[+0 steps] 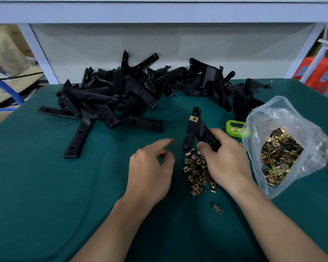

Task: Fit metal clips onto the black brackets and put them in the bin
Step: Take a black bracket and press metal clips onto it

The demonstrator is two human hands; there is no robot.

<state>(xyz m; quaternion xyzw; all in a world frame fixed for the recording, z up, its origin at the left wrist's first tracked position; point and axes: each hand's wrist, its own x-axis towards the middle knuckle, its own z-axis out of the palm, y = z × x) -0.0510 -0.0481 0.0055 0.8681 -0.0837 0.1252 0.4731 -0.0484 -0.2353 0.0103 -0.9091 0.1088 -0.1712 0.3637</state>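
Closest to you on the green mat (45, 186) is a small dark wire clip thing (217, 208), lying on its own.

Just past it is your heap of loose clips (194, 171), brassy little squares spilled straight on the mat between your wrists. Your left hand (150, 167) hangs over the mat beside that heap with nothing in it: index finger stuck out, the rest loosely curled. Your right hand (227, 157) has its fingers wrapped round the near end of a forked black bracket (196, 129). Its long axis runs near-to-far, with the narrow tip pointing away from you at the stockpile and the two legs splaying back toward you. The free left leg ends right at the top of the loose heap. Can't tell if it's resting on the mat or lifted a bit. One brass clip (194, 118) is already sitting on the bracket near the far tip.

Off to your right, a clear plastic bag (284, 114) lies slumped with its mouth open, with lots more clips (278, 154) piled inside. Tucked against its far-left edge is a small green timer (234, 127).

Further back is the big tangle of black brackets (106, 99), pointing every which way, with one long strip (80, 138) poking toward you. A second bunch (210, 80) sits at the far right, by the mat's back edge.
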